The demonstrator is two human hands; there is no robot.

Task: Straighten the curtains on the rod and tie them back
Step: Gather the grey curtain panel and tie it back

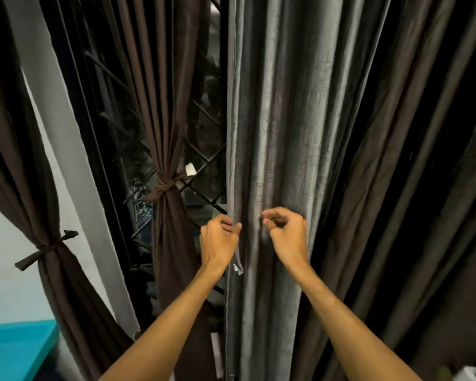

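Head view: left grip [220,239] pinches the edge of the grey curtain [286,119]; right grip [287,235] curls at a fold, hold unclear. A light pinch could slip, letting the pleats bunch unevenly.

White wall [0,292] takes up the left side of the frame, with a paler grey strip [63,133] slanting down across it. The window [206,111] is centre-left and the glass is black (pitch dark out there), crossed by a dark diamond grille [204,198]. A few leaves [142,199] show through lower down. There's a teal surface [14,350] in the lower-left corner, can't tell what it is.
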